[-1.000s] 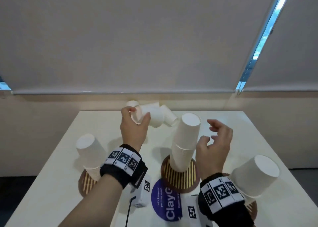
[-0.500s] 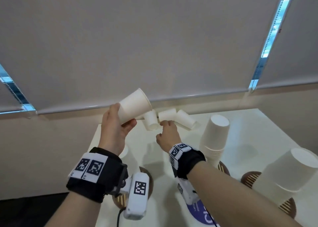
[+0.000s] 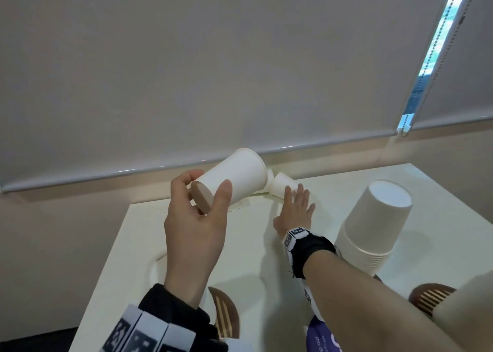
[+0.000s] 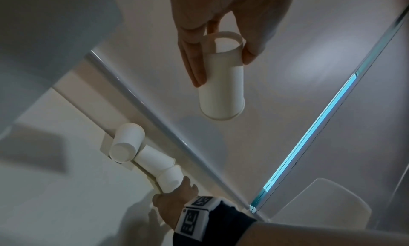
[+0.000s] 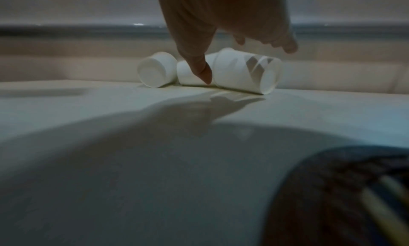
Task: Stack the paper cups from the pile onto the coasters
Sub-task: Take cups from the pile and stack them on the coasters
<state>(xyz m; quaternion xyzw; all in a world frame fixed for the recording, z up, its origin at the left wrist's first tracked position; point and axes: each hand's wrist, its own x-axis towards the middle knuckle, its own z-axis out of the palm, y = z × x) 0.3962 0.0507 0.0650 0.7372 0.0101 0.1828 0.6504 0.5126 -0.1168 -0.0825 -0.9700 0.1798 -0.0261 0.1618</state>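
Note:
My left hand [image 3: 205,191] grips a white paper cup [image 3: 234,178] in the air, tilted, with its base toward me; the left wrist view shows the same cup [image 4: 221,85] pinched between thumb and fingers. Three loose cups lie on their sides at the table's far edge [image 5: 157,69] [image 5: 188,75] [image 5: 245,71]. My right hand [image 3: 296,205] reaches out with fingers spread just over the rightmost lying cup [image 3: 281,185]. A tall stack of upturned cups [image 3: 373,226] stands on the middle coaster. The left coaster [image 3: 226,314] is partly hidden by my left wrist.
A third striped wooden coaster [image 3: 429,297] sits at the right with a blurred upturned cup [image 3: 466,311] close to the camera. A purple round sticker [image 3: 320,338] lies near the front edge. The wall and window blind rail [image 3: 133,173] run just behind the pile.
My left hand has carried its cup away from the pile, nearer to me. My right hand has spread its fingers over the rightmost lying cup. The head view has swung left.

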